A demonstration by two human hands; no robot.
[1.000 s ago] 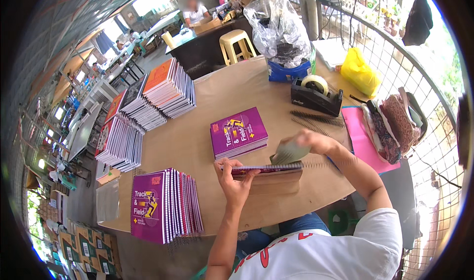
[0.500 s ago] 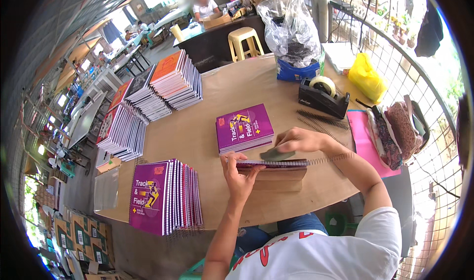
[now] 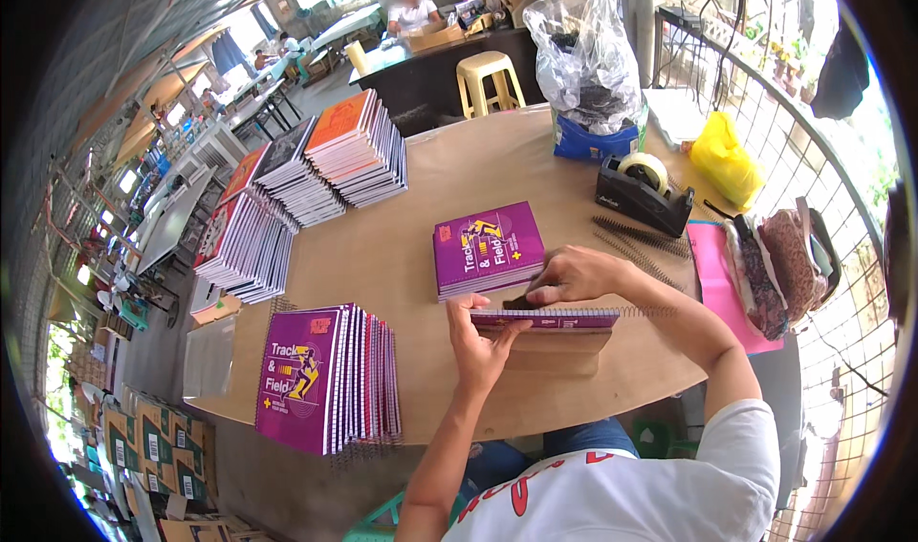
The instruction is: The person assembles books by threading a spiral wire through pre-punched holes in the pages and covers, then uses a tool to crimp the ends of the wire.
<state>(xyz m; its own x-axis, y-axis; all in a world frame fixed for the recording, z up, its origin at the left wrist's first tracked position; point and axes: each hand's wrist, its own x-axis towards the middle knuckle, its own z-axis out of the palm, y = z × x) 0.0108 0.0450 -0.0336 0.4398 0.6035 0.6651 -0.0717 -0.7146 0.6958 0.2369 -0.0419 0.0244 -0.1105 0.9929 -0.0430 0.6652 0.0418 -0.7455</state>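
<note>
My left hand (image 3: 481,345) grips the near left corner of a purple spiral-bound notebook (image 3: 547,319) held on edge above the brown table (image 3: 402,255). My right hand (image 3: 572,276) rests on the notebook's top edge, fingers pressed on the binding next to a black coil that sticks out to the right. Just beyond lies a flat stack of purple notebooks (image 3: 488,248). A row of the same purple notebooks (image 3: 330,375) stands at the near left edge.
Fanned piles of orange and grey notebooks (image 3: 296,188) fill the far left. A black tape dispenser (image 3: 643,196), loose black coils (image 3: 639,237), a yellow bag (image 3: 725,160), a pink sheet (image 3: 719,274) and a patterned pouch (image 3: 775,270) sit to the right. A railing runs along the right side.
My right hand came down from above the notebook onto its top edge and slid left along the binding. The left hand kept its grip on the corner.
</note>
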